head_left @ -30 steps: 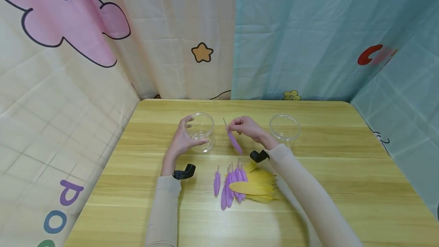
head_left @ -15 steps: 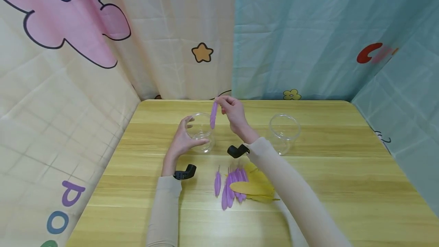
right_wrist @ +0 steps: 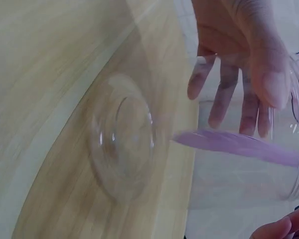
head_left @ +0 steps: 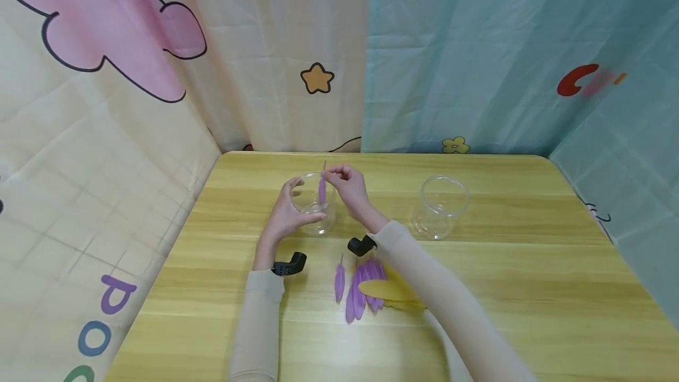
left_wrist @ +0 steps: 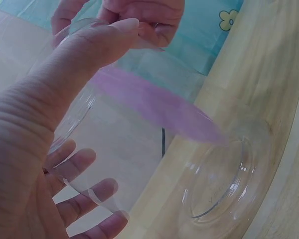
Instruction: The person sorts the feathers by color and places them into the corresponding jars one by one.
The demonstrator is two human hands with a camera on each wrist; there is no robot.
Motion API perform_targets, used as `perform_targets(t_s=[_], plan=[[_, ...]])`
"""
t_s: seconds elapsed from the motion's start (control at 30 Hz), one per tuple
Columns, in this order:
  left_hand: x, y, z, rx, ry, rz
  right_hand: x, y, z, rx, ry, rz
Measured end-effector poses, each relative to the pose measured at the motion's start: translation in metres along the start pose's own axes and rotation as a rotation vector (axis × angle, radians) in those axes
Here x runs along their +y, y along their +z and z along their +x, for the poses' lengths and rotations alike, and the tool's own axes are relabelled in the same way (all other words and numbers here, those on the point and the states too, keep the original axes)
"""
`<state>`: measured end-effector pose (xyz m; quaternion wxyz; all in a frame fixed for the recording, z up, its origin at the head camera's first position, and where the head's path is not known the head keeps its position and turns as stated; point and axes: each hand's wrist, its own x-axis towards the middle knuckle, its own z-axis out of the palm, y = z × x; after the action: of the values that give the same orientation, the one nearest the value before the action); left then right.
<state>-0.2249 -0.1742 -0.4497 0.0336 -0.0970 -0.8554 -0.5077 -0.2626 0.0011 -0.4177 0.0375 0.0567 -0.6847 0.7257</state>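
With the left hand [head_left: 283, 217] curled round the clear jar [head_left: 314, 212] on the table, the right hand [head_left: 347, 188], pinching the purple feather [head_left: 322, 191] tip-down inside it, should release gently.

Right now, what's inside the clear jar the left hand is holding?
One purple feather hangs partway inside the clear jar, pinched at its quill by the right hand. The left hand grips the jar's side. The bottom looks bare; the feather's tip stays above it.
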Motion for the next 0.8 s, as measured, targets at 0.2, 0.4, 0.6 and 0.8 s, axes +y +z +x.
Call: perform_targets(t_s=[0.2, 0.4, 0.6, 0.8], plan=[[0.002, 0.000, 0.002, -0.005, -0.001, 0.001, 0.003, -0.028, -0.004, -0.021, 0.080, -0.089], [0.002, 0.000, 0.004, -0.001, -0.010, 0.001, 0.004, -0.065, -0.014, -0.102, 0.172, -0.125], [0.000, -0.001, 0.004, -0.011, -0.021, -0.001, 0.008, -0.099, -0.029, -0.255, 0.293, -0.219], [0.000, -0.002, 0.003, -0.017, -0.018, -0.009, 0.015, -0.127, -0.046, -0.444, 0.332, -0.355]])
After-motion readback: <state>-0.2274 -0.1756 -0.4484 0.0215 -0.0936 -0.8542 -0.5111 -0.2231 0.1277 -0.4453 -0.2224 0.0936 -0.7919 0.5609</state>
